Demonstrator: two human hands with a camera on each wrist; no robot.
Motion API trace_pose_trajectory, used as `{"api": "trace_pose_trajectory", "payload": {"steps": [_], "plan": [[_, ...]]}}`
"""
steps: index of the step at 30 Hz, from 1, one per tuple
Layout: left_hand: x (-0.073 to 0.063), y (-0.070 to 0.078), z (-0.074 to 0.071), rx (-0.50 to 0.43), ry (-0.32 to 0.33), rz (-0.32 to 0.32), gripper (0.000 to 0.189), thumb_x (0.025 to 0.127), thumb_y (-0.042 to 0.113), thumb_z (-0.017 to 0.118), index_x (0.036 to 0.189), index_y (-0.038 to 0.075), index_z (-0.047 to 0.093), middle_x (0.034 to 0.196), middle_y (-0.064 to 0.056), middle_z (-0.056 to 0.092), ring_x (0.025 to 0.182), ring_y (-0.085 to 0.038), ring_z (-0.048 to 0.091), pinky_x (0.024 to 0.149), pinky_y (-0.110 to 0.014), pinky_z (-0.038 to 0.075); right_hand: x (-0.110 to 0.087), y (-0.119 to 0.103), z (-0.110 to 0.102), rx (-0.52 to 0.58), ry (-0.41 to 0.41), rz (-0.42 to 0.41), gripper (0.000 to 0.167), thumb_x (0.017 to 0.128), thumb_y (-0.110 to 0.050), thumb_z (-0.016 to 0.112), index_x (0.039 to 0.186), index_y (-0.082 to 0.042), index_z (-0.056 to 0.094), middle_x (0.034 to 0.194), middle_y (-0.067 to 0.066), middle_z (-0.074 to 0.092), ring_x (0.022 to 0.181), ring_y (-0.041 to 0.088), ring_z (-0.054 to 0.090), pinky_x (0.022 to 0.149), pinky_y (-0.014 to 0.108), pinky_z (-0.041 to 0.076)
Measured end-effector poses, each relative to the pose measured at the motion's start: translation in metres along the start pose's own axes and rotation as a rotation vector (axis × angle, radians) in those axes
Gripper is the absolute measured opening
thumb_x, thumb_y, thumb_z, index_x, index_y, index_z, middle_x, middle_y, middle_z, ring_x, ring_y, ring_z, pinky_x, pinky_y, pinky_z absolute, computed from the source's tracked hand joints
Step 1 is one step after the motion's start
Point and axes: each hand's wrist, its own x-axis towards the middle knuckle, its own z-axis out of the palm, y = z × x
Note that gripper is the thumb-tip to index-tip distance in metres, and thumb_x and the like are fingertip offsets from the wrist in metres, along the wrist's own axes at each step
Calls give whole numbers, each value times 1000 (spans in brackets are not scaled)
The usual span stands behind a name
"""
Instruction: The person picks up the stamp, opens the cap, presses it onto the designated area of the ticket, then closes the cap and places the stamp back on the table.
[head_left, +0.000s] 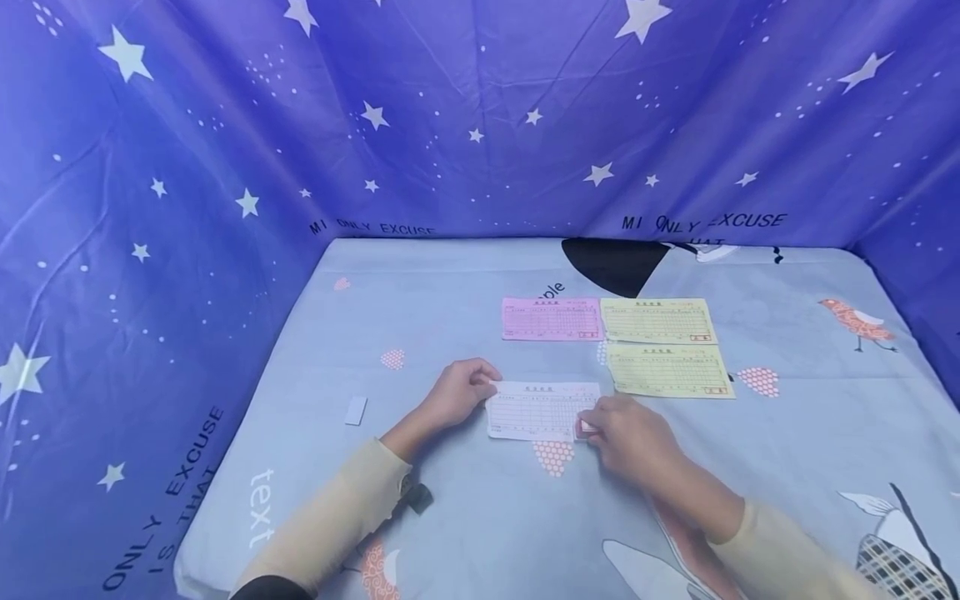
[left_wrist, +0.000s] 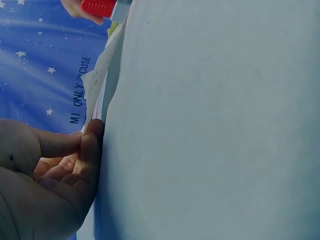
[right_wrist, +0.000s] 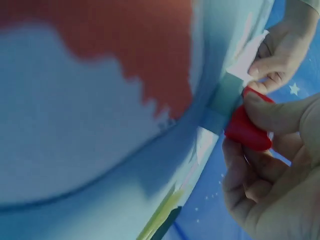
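Note:
A white printed form slip [head_left: 536,408] lies on the cloth in front of me. My left hand [head_left: 454,395] pinches its upper left edge between thumb and fingertips; the left wrist view shows the slip's edge [left_wrist: 96,80] tilted up there. With thumb and fingers my right hand [head_left: 637,437] grips a red-handled stamp [right_wrist: 248,127] over the slip's lower right corner. Its pale base [left_wrist: 121,9] sits right at the paper. Behind lie a pink slip [head_left: 551,320] and two yellow slips [head_left: 658,320], each with a red boxed mark at its lower right.
A small white rectangular piece [head_left: 356,410] lies left of my left hand. The table has a pale blue patterned cloth [head_left: 300,358]. Purple star-printed curtains [head_left: 480,167] stand behind it and along the sides. A small dark object [head_left: 418,497] shows beside my left sleeve.

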Motion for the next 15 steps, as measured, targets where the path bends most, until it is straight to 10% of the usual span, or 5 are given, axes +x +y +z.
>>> {"api": "trace_pose_trajectory", "payload": {"steps": [15], "plan": [[1,0,1,-12,-7,-12,13,93,2,65,104,6,70,84,0,71,75,-15,66,69,-31,54,4,1,2,-70,-30,-13,25,68,0,80,78,-21,73,71,-10,56,68,14,52,57,29,45]]}}
